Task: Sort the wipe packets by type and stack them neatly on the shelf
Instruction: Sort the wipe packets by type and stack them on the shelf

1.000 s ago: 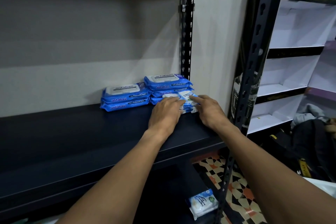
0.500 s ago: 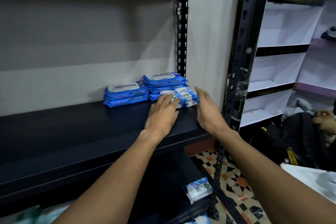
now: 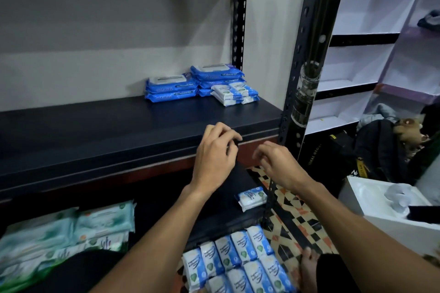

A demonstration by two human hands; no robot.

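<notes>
Small white-blue packets sit on the shelf, touching the front of the right blue stack; a second blue stack stands just left of it. More small packets lie in rows below. My left hand and right hand hover before the shelf edge, fingers loosely curled, empty.

Risk: the small pile looks skewed, so adding slick packets may slide it. The green packets could get mixed in.
</notes>
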